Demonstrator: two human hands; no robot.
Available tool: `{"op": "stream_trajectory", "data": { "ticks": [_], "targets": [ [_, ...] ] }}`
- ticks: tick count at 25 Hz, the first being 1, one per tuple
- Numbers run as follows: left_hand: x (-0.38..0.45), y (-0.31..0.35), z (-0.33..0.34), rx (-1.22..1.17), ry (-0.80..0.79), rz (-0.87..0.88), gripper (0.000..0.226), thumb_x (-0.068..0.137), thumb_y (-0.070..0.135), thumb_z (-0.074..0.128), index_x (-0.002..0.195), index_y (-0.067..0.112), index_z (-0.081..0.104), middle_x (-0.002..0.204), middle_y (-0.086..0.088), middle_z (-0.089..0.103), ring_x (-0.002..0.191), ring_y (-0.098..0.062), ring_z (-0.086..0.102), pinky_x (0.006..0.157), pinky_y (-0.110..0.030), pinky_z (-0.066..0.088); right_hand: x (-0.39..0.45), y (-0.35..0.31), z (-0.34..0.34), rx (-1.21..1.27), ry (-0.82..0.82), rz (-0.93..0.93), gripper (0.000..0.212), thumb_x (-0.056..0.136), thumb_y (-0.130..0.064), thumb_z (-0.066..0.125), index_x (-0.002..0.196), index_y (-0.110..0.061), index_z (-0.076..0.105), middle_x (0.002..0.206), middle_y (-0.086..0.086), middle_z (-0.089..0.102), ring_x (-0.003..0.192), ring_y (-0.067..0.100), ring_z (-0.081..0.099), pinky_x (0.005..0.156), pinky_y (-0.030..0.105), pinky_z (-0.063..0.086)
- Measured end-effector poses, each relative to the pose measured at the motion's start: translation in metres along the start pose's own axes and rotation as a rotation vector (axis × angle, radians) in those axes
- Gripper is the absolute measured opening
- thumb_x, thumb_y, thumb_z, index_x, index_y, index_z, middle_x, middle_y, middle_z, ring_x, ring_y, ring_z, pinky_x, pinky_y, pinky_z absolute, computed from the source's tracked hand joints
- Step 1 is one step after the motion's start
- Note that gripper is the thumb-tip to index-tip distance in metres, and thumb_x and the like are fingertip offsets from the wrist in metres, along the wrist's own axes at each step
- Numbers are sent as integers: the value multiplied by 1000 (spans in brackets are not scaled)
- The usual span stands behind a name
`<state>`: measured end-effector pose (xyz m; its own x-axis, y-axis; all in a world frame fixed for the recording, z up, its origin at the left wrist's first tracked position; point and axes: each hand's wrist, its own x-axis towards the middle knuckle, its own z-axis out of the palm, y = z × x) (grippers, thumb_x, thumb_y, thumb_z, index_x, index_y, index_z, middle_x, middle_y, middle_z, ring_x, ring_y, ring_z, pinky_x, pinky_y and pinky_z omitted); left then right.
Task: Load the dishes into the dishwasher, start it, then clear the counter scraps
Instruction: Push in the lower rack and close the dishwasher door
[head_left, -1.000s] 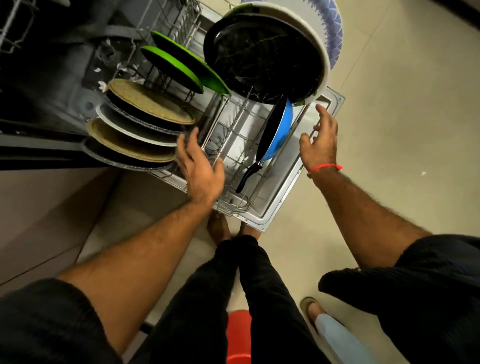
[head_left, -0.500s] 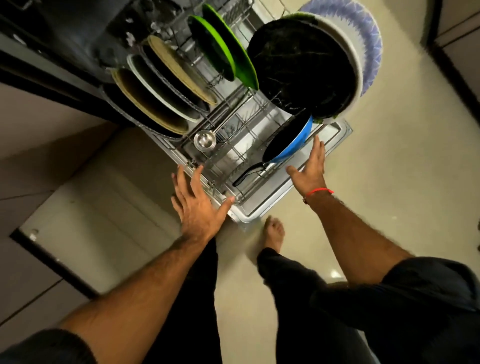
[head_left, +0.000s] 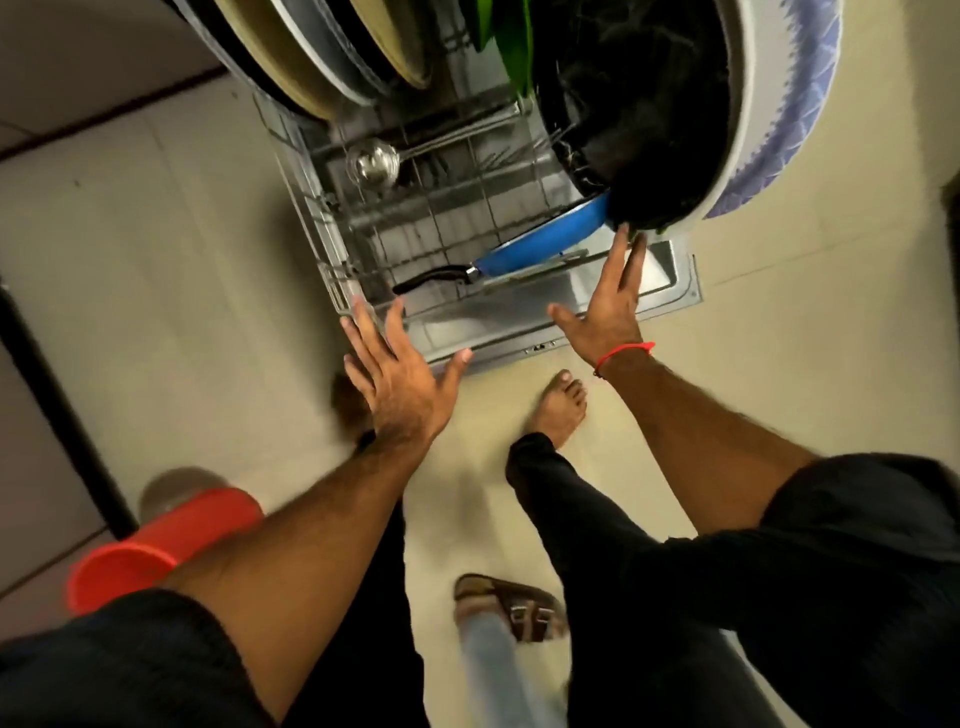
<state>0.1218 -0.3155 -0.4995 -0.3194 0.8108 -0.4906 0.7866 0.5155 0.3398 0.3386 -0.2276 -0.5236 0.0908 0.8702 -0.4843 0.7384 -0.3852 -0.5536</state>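
Note:
The dishwasher's lower rack (head_left: 332, 244) is pulled out over the open door (head_left: 670, 275). It holds tan and white plates (head_left: 322, 57) at the left, green plates (head_left: 511, 47), a big black pan (head_left: 639, 104) against a white-and-blue plate (head_left: 779, 124), a blue frying pan (head_left: 540, 244) with a black handle, and a steel ladle (head_left: 373, 165). My left hand (head_left: 400, 384) hovers open by the rack's front corner, holding nothing. My right hand (head_left: 608, 306) is open too, fingertips at the black pan's lower rim.
A red plastic cup or bin (head_left: 161, 545) stands on the floor at the lower left, beside a dark cabinet edge (head_left: 62, 410). Another person's sandalled foot (head_left: 514, 608) is just behind my bare foot (head_left: 558, 410). Beige floor tiles (head_left: 156, 260) spread on both sides.
My view has swung and closed in on the rack. My left hand came off the rack's front and drew back; my right hand slid along the door side towards the black pan.

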Motion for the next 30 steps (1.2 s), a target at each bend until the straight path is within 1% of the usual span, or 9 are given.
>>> {"op": "stream_trajectory", "data": {
  "ticks": [4,8,12,15,17,20,24,25,30],
  "targets": [
    [-6,18,16,-76,37,-66,97,87,73,51,158,20,13,167,-9,-16,154,-34,-15,118,-70,8,0,13,-9,-43,-54,-181,113,81,-21,77,156,-5,-6,161,21,-16,152,32,-2,120,37,17],
    [2,40,32,-166,71,-97,92,90,69,51,158,18,15,168,-7,-15,154,-34,-15,118,-69,7,7,24,-13,-65,-57,-224,105,87,-27,72,155,-4,-5,162,19,-13,152,30,0,122,43,19],
    [12,48,66,-279,102,-161,109,83,78,54,160,18,3,167,-8,-20,154,-31,-17,121,-64,3,25,35,3,-52,-51,-243,105,90,-40,66,155,-5,-8,163,15,-15,152,29,0,122,47,19],
    [29,45,91,-351,127,-219,121,79,82,53,160,17,-10,165,-8,-26,153,-28,-21,120,-61,-2,32,43,24,-94,-39,-274,108,90,-56,59,155,-3,-10,162,16,-17,152,27,-7,124,44,10],
    [40,44,103,-369,147,-243,122,81,82,49,159,13,-14,163,-12,-29,151,-31,-26,120,-59,-4,38,48,37,-147,7,-297,107,91,-60,53,154,-1,-9,162,17,-16,152,27,-10,124,46,6],
    [50,47,120,-349,223,-237,115,87,77,45,159,8,-13,162,-18,-30,149,-37,-28,120,-57,-4,43,54,49,-136,85,-311,103,94,-61,48,154,-1,-9,163,16,-16,152,27,-12,124,43,1],
    [63,49,126,-378,281,-234,105,95,65,47,158,5,-11,161,-24,-29,148,-43,-28,121,-56,-1,50,58,57,-77,116,-353,98,97,-55,47,154,-2,-11,162,13,-20,151,24,-18,117,19,-15],
    [67,48,125,-369,295,-207,103,96,61,48,158,4,-10,161,-25,-28,147,-44,-28,121,-57,0,55,57,57,-80,122,-365,97,97,-54,47,154,-3,-12,162,11,-21,150,23,-19,115,16,-16],
    [105,44,110,-306,344,-102,93,98,57,44,160,8,-7,162,-22,-28,148,-44,-27,122,-64,5,98,39,56,-144,155,-444,92,98,-49,45,154,-6,-14,162,7,-24,149,20,-23,119,25,-9]
  ]
}}
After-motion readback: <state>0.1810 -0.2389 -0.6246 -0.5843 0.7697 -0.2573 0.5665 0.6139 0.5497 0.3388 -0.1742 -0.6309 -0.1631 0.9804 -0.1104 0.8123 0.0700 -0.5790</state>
